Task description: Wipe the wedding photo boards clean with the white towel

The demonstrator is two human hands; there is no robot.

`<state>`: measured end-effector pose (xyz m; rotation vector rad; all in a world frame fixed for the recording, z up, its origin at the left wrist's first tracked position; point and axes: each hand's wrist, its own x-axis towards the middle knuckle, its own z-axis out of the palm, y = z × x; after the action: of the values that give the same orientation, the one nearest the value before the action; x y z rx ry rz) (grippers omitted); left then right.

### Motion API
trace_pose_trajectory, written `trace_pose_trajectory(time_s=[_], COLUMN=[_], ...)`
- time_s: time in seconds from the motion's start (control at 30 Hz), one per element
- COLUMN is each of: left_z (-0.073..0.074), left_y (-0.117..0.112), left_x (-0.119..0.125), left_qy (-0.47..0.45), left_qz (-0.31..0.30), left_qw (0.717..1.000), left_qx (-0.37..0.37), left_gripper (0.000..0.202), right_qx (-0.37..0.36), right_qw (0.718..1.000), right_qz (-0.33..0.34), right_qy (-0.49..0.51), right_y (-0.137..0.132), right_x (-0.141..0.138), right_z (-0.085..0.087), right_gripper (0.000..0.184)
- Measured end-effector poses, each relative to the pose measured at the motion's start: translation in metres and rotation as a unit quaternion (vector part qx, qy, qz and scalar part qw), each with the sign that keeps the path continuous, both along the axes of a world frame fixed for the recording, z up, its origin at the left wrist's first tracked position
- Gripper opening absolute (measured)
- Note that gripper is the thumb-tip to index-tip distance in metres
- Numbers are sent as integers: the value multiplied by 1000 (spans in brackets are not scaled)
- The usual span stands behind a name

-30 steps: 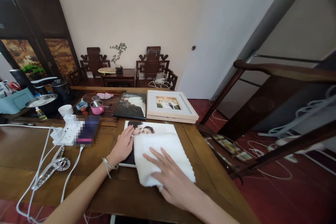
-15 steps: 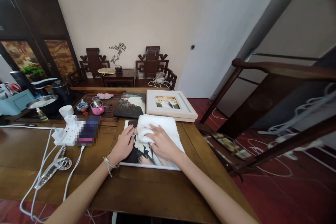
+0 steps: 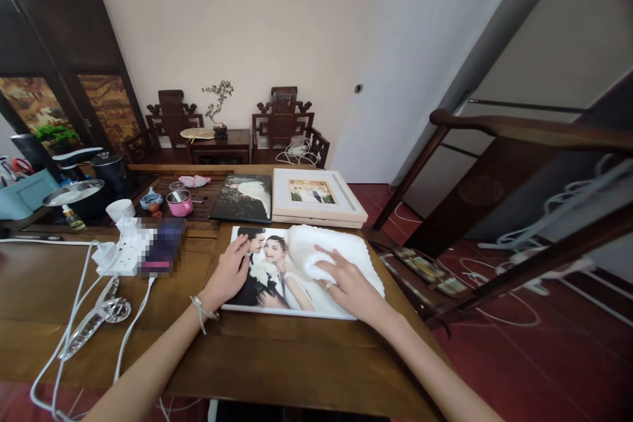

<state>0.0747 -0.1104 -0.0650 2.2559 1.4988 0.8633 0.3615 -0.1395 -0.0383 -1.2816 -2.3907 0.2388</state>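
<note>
On my feed the right hand [image 3: 349, 283] covers a white cloth [image 3: 356, 244] on the right side of the photo panel [image 3: 270, 280], pinching or not I cannot tell; the left hand [image 3: 231, 269] lies flat, fingers extended, upper left; too light there, rubbing could skid the panel into the white frame [image 3: 316, 176] beyond.

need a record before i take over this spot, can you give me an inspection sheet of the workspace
Surface: brown wooden table, dark panel lines in its top
Job's things: photo print flat; white cloth over its right part; dark photo panel and framed picture beyond
Clutter: power strip, pink cup, clear-handled item, all left of the print
Grips: left grip on the print's left part; right grip on the cloth
Cables: white, across the table's left side, past its near edge
Surroundings: red floor, wooden chair at right
</note>
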Motion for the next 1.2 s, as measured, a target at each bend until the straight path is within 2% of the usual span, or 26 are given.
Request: trace_pose_trajectory(time_s=[0.1,0.2,0.3,0.43,0.53,0.73,0.8,0.87,0.93,1.03,1.1,1.2], left_z=[1,1,0,-5,-8,-8,-6,-4,-2,0,0,-1], left_y=[0,-1,0,2,3,2,1,0,-1,-3,-3,-3], left_x=[0,1,0,-1,-2,-4,-4,-3,-3,-2,-2,-1], left_qy=[-6,-9,-12,-16,-10,4,8,13,19,31,37,46], left_qz=[2,8,9,3,-5,-22,-22,-24,-24,-19,-17,-17], left_qw=[1000,1000,1000,1000,1000,1000,1000,1000,1000,999,999,999], left_qx=[5,6,12,21,22,16,10,2,-5,-13,-17,-21], left_gripper=[39,39,39,39,39,39,40,41,42,42,42,43], right_qx=[-10,-21,-24,-14,-14,-9,-8,-9,-6,-2,-2,12], right_qw=[1000,998,996,989,988,998,998,997,995,992,993,996], right_qz=[-1,6,54,141,147,27,27,46,79,111,99,39], right_qy=[-26,-55,-65,-53,-42,-49,-53,-59,-61,-60,-66,-76], right_y=[-3,-16,-42,-68,-55,12,13,-2,-27,-61,-71,-69], right_x=[-5,-17,-35,-53,-56,-69,-78,-84,-84,-68,-50,-29], right_z=[4,10,12,10,12,19,19,17,13,6,3,0], right_gripper=[38,45,50,45,47,49,48,47,47,42,41,42])
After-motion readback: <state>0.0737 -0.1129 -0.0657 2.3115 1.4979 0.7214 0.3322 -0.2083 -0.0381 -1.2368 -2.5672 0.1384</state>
